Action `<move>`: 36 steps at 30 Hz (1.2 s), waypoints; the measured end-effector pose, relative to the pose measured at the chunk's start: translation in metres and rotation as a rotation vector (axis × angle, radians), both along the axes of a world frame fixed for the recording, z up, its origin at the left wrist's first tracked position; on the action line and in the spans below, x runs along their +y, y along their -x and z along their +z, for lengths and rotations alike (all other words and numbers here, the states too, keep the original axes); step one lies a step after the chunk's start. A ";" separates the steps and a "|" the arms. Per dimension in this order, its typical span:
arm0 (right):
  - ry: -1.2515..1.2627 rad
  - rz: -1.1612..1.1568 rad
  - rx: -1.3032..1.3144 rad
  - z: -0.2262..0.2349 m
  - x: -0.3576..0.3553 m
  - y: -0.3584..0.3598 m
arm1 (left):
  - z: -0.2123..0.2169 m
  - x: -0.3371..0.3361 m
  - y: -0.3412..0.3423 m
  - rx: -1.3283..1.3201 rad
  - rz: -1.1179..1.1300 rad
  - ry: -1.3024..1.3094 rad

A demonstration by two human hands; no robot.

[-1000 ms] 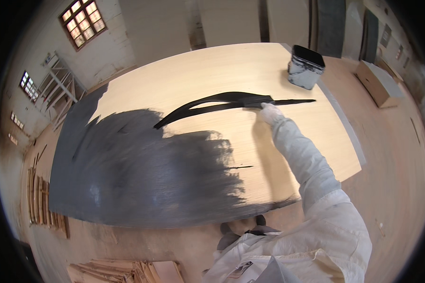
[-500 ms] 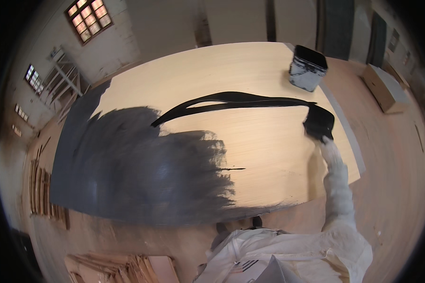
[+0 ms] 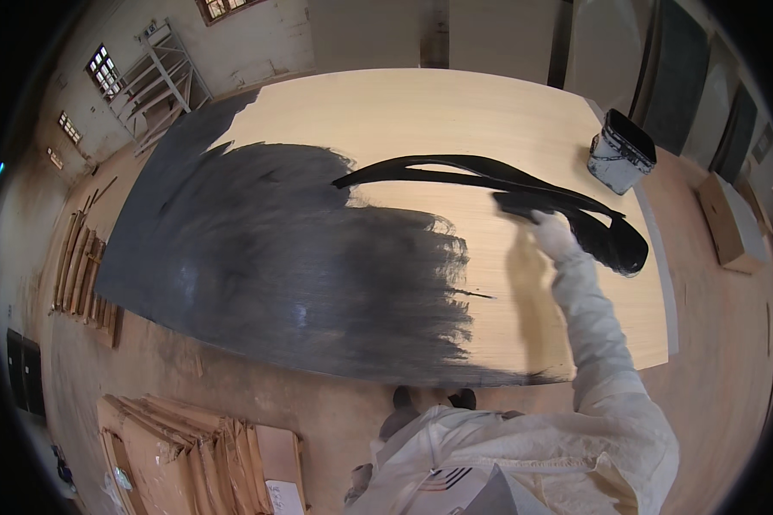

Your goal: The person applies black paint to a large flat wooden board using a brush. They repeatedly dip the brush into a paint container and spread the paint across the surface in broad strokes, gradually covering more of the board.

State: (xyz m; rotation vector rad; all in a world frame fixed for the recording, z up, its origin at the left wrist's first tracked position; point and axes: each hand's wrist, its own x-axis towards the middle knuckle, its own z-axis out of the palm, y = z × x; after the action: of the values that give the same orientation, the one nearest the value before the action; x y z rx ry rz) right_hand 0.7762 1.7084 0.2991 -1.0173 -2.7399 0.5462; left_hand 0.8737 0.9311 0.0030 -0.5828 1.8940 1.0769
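Observation:
My right hand (image 3: pixel 554 234), in a white glove and sleeve, reaches over a large pale wood-toned panel (image 3: pixel 524 103). It is closed on a wide flat tool coated in black (image 3: pixel 512 204), whose exact kind is hard to make out. The tool lies at the lower edge of a long looped streak of thick black paint (image 3: pixel 438 161). Right of my hand, that streak ends in a broad wet patch. Thin dark paint (image 3: pixel 258 249) covers the panel's left part with a ragged edge. Low beside my body, a greyish shape (image 3: pixel 358 482) may be my left hand; its fingers cannot be made out.
A paint-smeared white bucket (image 3: pixel 620 153) stands at the panel's far right corner. Wrapped boards (image 3: pixel 189 455) lean at the lower left, with more stacked strips (image 3: pixel 82 266) beyond. A metal rack (image 3: pixel 167 81) stands back left; a cardboard box (image 3: pixel 730 223) lies right.
My right hand has swung left and slightly toward the far side with the tool, leaving a thick black patch on the right. The whole view has shifted, too.

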 end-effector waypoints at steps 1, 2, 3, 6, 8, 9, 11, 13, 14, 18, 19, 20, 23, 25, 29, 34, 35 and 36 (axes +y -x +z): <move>0.068 0.004 0.022 -0.001 -0.027 0.031 | 0.000 -0.004 -0.002 -0.005 0.003 0.008; 0.134 0.004 0.044 0.003 -0.058 0.064 | -0.001 -0.007 -0.004 -0.008 0.003 0.012; 0.258 0.004 -0.005 0.018 -0.092 0.099 | -0.003 -0.007 -0.006 -0.011 0.014 0.012; 0.355 0.110 -0.170 0.060 -0.184 0.166 | -0.007 -0.005 -0.004 -0.022 -0.005 0.012; 0.354 0.130 -0.120 0.052 -0.201 0.201 | -0.010 0.004 0.012 -0.030 -0.068 -0.003; 0.332 0.140 -0.136 0.050 -0.208 0.213 | -0.011 0.007 0.017 -0.033 -0.089 -0.010; -0.093 0.520 -0.498 0.052 -0.211 0.232 | -0.011 0.013 0.032 -0.039 -0.128 -0.022; -0.521 0.823 -0.833 0.044 -0.196 0.226 | -0.010 0.020 0.047 -0.050 -0.162 -0.041; -0.281 0.592 -0.614 0.039 -0.195 0.215 | -0.012 0.019 0.049 -0.057 -0.148 -0.055; 0.352 -0.075 -0.157 0.041 -0.173 0.103 | -0.019 0.004 0.049 -0.110 -0.065 -0.138; 0.084 -0.113 0.051 -0.008 -0.134 0.042 | -0.024 0.015 0.065 -0.146 -0.110 -0.207; 0.031 -0.107 -0.003 -0.017 -0.118 -0.001 | -0.024 0.016 0.071 -0.233 -0.072 -0.382; 0.065 -0.119 -0.103 0.019 -0.118 -0.097 | -0.015 0.025 0.072 -0.638 -0.009 -0.962; 0.101 -0.138 -0.152 0.033 -0.129 -0.133 | -0.019 0.040 0.080 -0.741 0.120 -1.018; 0.137 -0.127 -0.147 0.027 -0.159 -0.132 | -0.022 0.053 0.089 -0.120 -0.188 -0.205; 0.695 -0.237 0.008 0.032 -0.188 -0.016 | -0.003 0.086 0.085 -0.058 -0.189 -0.149; 0.632 -0.182 -0.029 0.023 -0.189 0.008 | 0.002 0.094 0.088 -0.050 -0.122 -0.129; 0.572 -0.113 -0.067 0.016 -0.188 0.023 | 0.000 0.091 0.093 -0.096 -0.156 -0.202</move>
State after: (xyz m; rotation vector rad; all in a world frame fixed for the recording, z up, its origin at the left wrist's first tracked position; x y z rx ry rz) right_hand 0.7529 1.5205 0.3146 -1.3090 -2.6080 1.3439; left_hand 0.7805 1.0220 0.0034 -0.3598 1.6939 1.1020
